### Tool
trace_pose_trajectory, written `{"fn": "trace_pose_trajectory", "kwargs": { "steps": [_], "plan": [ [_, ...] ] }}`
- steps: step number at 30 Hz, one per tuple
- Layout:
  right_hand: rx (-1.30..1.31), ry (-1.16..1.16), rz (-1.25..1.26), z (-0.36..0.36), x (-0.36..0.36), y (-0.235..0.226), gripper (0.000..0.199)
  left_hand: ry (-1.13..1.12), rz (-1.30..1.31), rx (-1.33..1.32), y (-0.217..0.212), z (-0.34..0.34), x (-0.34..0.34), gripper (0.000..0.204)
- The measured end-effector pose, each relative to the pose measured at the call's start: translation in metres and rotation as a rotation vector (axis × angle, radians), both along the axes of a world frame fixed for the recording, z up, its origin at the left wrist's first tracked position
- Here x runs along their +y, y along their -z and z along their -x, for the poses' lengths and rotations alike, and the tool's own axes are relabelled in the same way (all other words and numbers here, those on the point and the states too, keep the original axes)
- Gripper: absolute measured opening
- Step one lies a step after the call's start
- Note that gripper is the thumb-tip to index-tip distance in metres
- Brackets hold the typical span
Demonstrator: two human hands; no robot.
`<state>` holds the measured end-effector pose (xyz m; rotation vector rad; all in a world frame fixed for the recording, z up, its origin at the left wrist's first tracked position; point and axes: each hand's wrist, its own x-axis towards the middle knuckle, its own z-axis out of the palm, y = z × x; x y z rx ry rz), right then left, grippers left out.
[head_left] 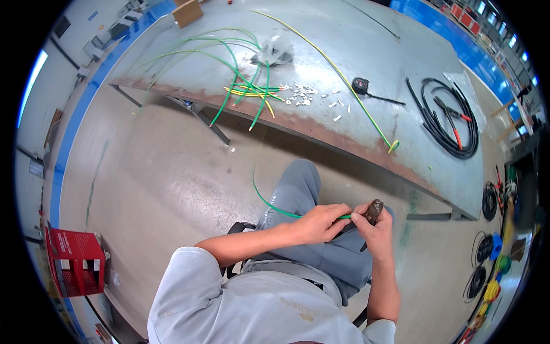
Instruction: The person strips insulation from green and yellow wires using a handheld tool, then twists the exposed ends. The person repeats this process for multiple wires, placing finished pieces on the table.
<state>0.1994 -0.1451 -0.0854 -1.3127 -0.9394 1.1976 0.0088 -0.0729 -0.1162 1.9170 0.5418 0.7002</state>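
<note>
My left hand [317,223] pinches a green wire [269,203] above my lap; its tail curves away to the left. My right hand [376,234] is closed around dark crimping pliers [374,210], their head pointing up and one handle showing below the palm. The wire's end runs to my right thumb, close to the pliers; whether it sits in the jaws is hidden by the fingers. On the table in front lie several green and yellow wire pieces [252,90], beside a scatter of small metal lugs [302,94].
Farther along the metal table [401,66] are a plastic bag [275,53], a long yellow-green wire [329,60], a black tape measure [361,86], and a black cable coil [427,123] with red-handled cutters [452,117]. A red rack [74,261] stands on the floor at left.
</note>
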Motion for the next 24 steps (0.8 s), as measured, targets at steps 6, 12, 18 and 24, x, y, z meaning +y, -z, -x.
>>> {"fn": "trace_pose_trajectory", "kwargs": {
  "steps": [6, 12, 18, 24],
  "plan": [
    [0.160, 0.289, -0.093, -0.015, 0.002, -0.026, 0.024, -0.361, -0.293, 0.289, 0.049, 0.065, 0.025, 0.034],
    [0.317, 0.451, -0.316, -0.069, -0.005, -0.039, 0.021, -0.862, -0.616, 0.509, 0.046, 0.154, 0.082, 0.028],
    [0.381, 0.572, -0.246, -0.095, -0.006, -0.025, 0.019, -1.301, -0.059, 0.371, 0.019, 0.267, 0.099, 0.019],
    [0.482, 0.259, -0.033, -0.044, 0.005, 0.038, 0.016, -1.259, 0.280, -0.736, -0.031, 0.312, 0.123, 0.034]
  ]
}}
